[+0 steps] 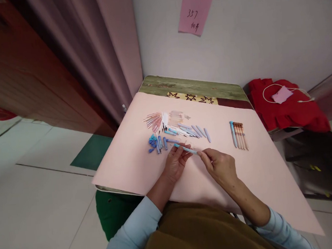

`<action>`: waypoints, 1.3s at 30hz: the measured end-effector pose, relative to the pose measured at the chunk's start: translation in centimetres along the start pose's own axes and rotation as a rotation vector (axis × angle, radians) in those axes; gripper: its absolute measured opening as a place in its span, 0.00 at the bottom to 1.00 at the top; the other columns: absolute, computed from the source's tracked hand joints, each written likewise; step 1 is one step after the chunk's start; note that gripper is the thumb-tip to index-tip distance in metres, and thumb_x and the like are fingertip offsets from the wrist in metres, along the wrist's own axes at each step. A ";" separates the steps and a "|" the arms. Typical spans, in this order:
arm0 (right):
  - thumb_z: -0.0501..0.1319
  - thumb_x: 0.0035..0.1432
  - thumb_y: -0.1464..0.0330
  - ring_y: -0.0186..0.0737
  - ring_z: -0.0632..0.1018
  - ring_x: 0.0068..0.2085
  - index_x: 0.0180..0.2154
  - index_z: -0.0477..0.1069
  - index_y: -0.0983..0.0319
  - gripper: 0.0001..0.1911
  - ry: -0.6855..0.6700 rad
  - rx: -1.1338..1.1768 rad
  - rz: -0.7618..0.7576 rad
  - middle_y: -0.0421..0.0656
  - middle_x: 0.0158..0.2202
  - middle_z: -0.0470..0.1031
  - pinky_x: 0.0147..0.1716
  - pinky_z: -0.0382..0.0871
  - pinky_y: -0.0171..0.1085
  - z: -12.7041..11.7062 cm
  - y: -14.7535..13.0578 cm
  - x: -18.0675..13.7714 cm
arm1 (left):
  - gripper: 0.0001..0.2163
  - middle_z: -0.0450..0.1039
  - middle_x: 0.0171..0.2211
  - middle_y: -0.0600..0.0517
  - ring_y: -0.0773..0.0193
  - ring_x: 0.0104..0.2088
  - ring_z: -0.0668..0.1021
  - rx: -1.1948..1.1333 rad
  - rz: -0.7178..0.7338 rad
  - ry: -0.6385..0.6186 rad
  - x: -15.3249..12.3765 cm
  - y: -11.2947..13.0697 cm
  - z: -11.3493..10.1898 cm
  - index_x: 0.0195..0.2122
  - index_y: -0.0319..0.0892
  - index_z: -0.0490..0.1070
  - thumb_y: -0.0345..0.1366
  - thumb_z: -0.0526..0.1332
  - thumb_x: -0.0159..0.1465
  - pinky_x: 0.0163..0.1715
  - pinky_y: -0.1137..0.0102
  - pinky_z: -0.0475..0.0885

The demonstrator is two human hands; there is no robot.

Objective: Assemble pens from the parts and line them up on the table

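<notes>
Between my two hands lies a light blue pen (188, 149), tilted slightly down to the right. My left hand (175, 163) is closed on its left, brighter blue part. At the other end, the thumb and fingers of my right hand (220, 167) pinch the pale barrel. Just past my left hand are blue pen caps (152, 141) in a small heap and several short blue pen sections (160, 142). Pale blue pen barrels (197, 131) lie fanned out beyond my hands. White refills (164, 120) with dark tips are bunched near the middle.
Pinkish clear tubes (153, 121) and paler clear tubes (175, 117) lie at the back, beside small metal-looking bits (187, 117). A row of pens (239, 136), one blue and several brown-topped, lies at right. Pink paper (140, 165) covers the table. A red cloth (287, 109) is beyond its right edge.
</notes>
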State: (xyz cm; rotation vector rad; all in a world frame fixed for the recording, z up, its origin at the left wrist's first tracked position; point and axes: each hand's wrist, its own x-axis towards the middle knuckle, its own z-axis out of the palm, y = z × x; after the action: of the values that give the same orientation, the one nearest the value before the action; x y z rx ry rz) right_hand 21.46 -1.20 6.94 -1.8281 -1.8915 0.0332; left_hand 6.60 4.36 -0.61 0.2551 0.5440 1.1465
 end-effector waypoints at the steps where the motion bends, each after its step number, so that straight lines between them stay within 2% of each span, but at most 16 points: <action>1: 0.56 0.65 0.54 0.37 0.78 0.27 0.39 0.76 0.58 0.17 0.009 0.009 -0.009 0.39 0.28 0.79 0.26 0.59 0.34 0.0 0.0 0.0 | 0.10 0.81 0.37 0.48 0.62 0.39 0.82 -0.003 0.001 -0.001 0.0 0.0 0.0 0.38 0.39 0.74 0.34 0.70 0.57 0.42 0.67 0.77; 3: 0.60 0.62 0.54 0.37 0.79 0.30 0.45 0.74 0.59 0.17 0.021 0.043 -0.026 0.40 0.33 0.80 0.29 0.62 0.34 0.0 0.0 -0.1 | 0.10 0.81 0.38 0.48 0.62 0.39 0.82 -0.006 0.004 -0.003 0.0 0.0 -0.1 0.38 0.39 0.74 0.34 0.70 0.57 0.42 0.68 0.77; 4: 0.61 0.61 0.56 0.37 0.79 0.31 0.45 0.73 0.59 0.16 0.025 0.056 -0.038 0.40 0.33 0.80 0.30 0.63 0.34 0.1 0.1 -0.1 | 0.10 0.81 0.37 0.48 0.62 0.39 0.82 -0.006 0.005 -0.004 0.0 0.0 0.0 0.39 0.39 0.75 0.34 0.70 0.57 0.42 0.68 0.77; 7: 0.60 0.63 0.62 0.36 0.78 0.31 0.37 0.72 0.59 0.08 0.060 0.062 -0.073 0.38 0.31 0.79 0.31 0.63 0.33 0.2 0.2 -0.2 | 0.10 0.81 0.37 0.48 0.63 0.39 0.82 -0.003 0.006 -0.016 0.0 -0.1 0.0 0.38 0.39 0.75 0.34 0.71 0.57 0.42 0.68 0.77; 13: 0.58 0.66 0.62 0.35 0.76 0.28 0.36 0.74 0.60 0.11 0.173 0.026 -0.152 0.40 0.30 0.79 0.31 0.62 0.34 0.6 0.1 -0.3 | 0.12 0.81 0.37 0.47 0.63 0.39 0.82 0.014 -0.006 -0.039 0.0 -0.2 -0.1 0.39 0.38 0.76 0.31 0.72 0.54 0.44 0.67 0.76; 15: 0.57 0.66 0.59 0.35 0.76 0.27 0.33 0.75 0.60 0.14 0.136 0.011 -0.138 0.40 0.27 0.78 0.29 0.61 0.34 0.8 0.0 -0.4 | 0.12 0.80 0.35 0.48 0.63 0.39 0.81 0.006 0.003 -0.021 0.0 -0.3 -0.2 0.37 0.38 0.76 0.30 0.73 0.53 0.46 0.68 0.75; 18: 0.53 0.68 0.57 0.35 0.75 0.23 0.28 0.75 0.59 0.21 0.005 0.018 -0.060 0.39 0.22 0.76 0.25 0.57 0.34 0.8 0.0 -0.5 | 0.11 0.80 0.34 0.50 0.65 0.39 0.81 -0.002 0.017 -0.004 0.0 -0.2 -0.1 0.36 0.38 0.75 0.29 0.73 0.53 0.49 0.68 0.73; 20: 0.53 0.68 0.55 0.35 0.76 0.24 0.33 0.77 0.58 0.20 -0.045 0.043 -0.015 0.39 0.24 0.77 0.24 0.58 0.34 0.7 0.1 -0.5 | 0.11 0.80 0.35 0.51 0.65 0.40 0.81 0.002 0.019 -0.004 -0.1 -0.2 0.0 0.37 0.39 0.75 0.29 0.72 0.53 0.51 0.68 0.72; 22: 0.57 0.64 0.53 0.36 0.78 0.27 0.43 0.76 0.57 0.17 -0.031 0.063 0.008 0.39 0.29 0.80 0.26 0.60 0.33 0.6 0.2 -0.4 | 0.11 0.80 0.35 0.51 0.65 0.40 0.81 0.008 0.016 0.000 -0.1 -0.2 0.1 0.37 0.39 0.75 0.29 0.72 0.53 0.51 0.66 0.71; 23: 0.59 0.62 0.52 0.36 0.78 0.28 0.44 0.74 0.57 0.18 -0.017 0.067 0.008 0.39 0.31 0.80 0.27 0.61 0.33 0.6 0.2 -0.4 | 0.11 0.79 0.35 0.52 0.64 0.40 0.81 0.011 0.015 0.007 -0.1 -0.2 0.1 0.37 0.40 0.75 0.29 0.72 0.53 0.51 0.66 0.71; 26: 0.58 0.63 0.54 0.36 0.77 0.28 0.37 0.73 0.58 0.15 0.007 0.075 -0.011 0.39 0.30 0.79 0.27 0.61 0.34 0.5 0.2 -0.4 | 0.11 0.79 0.34 0.52 0.64 0.40 0.81 0.017 0.019 0.020 0.0 -0.2 0.2 0.36 0.40 0.75 0.28 0.72 0.53 0.52 0.66 0.71; 29: 0.55 0.65 0.55 0.35 0.74 0.23 0.32 0.73 0.59 0.18 -0.018 0.066 0.013 0.38 0.25 0.76 0.25 0.58 0.34 0.5 0.0 -0.4 | 0.11 0.80 0.34 0.51 0.64 0.40 0.81 0.031 0.023 0.002 0.0 -0.1 0.2 0.36 0.39 0.75 0.28 0.72 0.52 0.52 0.67 0.70; 32: 0.53 0.67 0.54 0.36 0.73 0.21 0.30 0.74 0.58 0.20 -0.076 0.026 0.022 0.38 0.21 0.74 0.24 0.54 0.35 0.5 0.0 -0.4 | 0.11 0.80 0.34 0.51 0.64 0.40 0.81 0.046 0.029 -0.017 -0.1 -0.1 0.2 0.35 0.39 0.74 0.29 0.73 0.52 0.51 0.68 0.71; 34: 0.53 0.67 0.54 0.36 0.74 0.22 0.32 0.74 0.58 0.20 -0.080 0.019 0.012 0.38 0.22 0.76 0.24 0.54 0.35 0.5 0.0 -0.5 | 0.11 0.79 0.33 0.52 0.64 0.40 0.81 0.048 0.033 -0.010 -0.1 -0.1 0.2 0.35 0.39 0.74 0.29 0.73 0.52 0.51 0.68 0.71; 37: 0.55 0.65 0.52 0.37 0.77 0.27 0.38 0.75 0.59 0.19 -0.004 0.027 -0.010 0.40 0.29 0.79 0.26 0.58 0.34 0.7 0.0 -0.7 | 0.11 0.79 0.33 0.52 0.65 0.40 0.81 0.055 0.029 0.010 -0.1 -0.3 0.3 0.35 0.39 0.74 0.29 0.73 0.52 0.51 0.68 0.70; 39: 0.56 0.65 0.52 0.37 0.78 0.28 0.37 0.75 0.59 0.19 0.029 0.011 -0.032 0.41 0.29 0.79 0.26 0.58 0.34 0.9 0.1 -0.9 | 0.11 0.79 0.33 0.53 0.65 0.39 0.81 0.065 0.026 0.009 -0.1 -0.3 0.2 0.35 0.39 0.75 0.28 0.73 0.51 0.52 0.67 0.70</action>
State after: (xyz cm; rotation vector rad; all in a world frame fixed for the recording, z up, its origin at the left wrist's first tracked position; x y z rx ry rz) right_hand 21.18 -1.72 5.85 -1.7811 -1.8963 0.0058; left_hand 6.88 4.18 -0.54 0.3141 0.5878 1.1564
